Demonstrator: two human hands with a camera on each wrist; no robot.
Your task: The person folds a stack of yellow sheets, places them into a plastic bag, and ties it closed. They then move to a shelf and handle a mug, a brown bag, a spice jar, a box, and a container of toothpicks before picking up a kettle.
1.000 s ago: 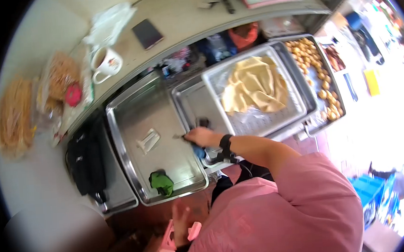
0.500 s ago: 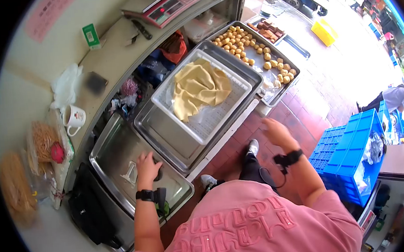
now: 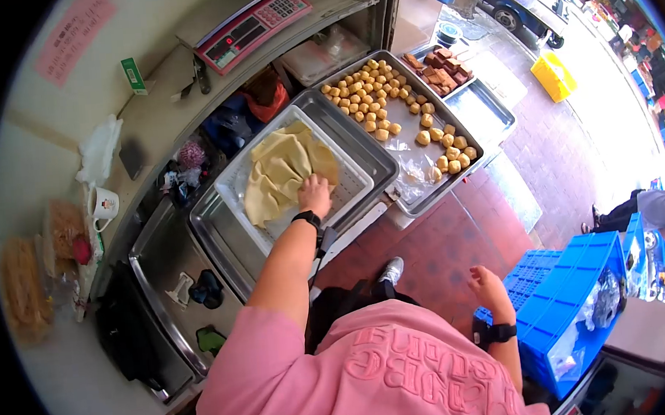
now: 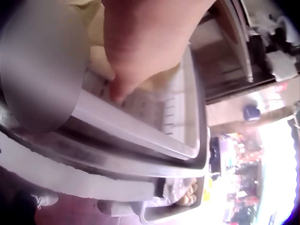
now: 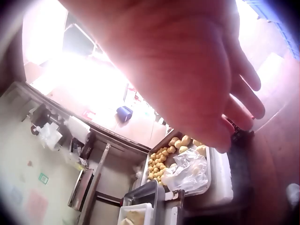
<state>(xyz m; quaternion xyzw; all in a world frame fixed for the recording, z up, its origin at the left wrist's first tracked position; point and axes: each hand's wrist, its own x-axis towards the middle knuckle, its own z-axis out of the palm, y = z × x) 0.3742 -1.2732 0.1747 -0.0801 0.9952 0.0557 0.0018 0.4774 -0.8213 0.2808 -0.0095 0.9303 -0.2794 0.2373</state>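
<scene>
My left hand grips the right part of a creased yellow tofu-skin sheet. Beneath the sheet is a white slotted tray, set on a larger steel tray. In the left wrist view the thumb points down just inside the white tray's rim; the other fingers are hidden behind the hand. My right hand hangs over the red tiled floor, fingers loosely bent and holding nothing. Its fingers are spread apart in the right wrist view.
A tray of round golden tofu pieces and a tray of brown blocks lie beyond. On the left, a steel tray holds a dark bundle and a green bundle. Blue crates stand at right.
My left hand has moved from the left steel tray to the yellow sheet. My right hand, earlier over that tray, has swung out to the right. A dark bundle now shows in the left tray.
</scene>
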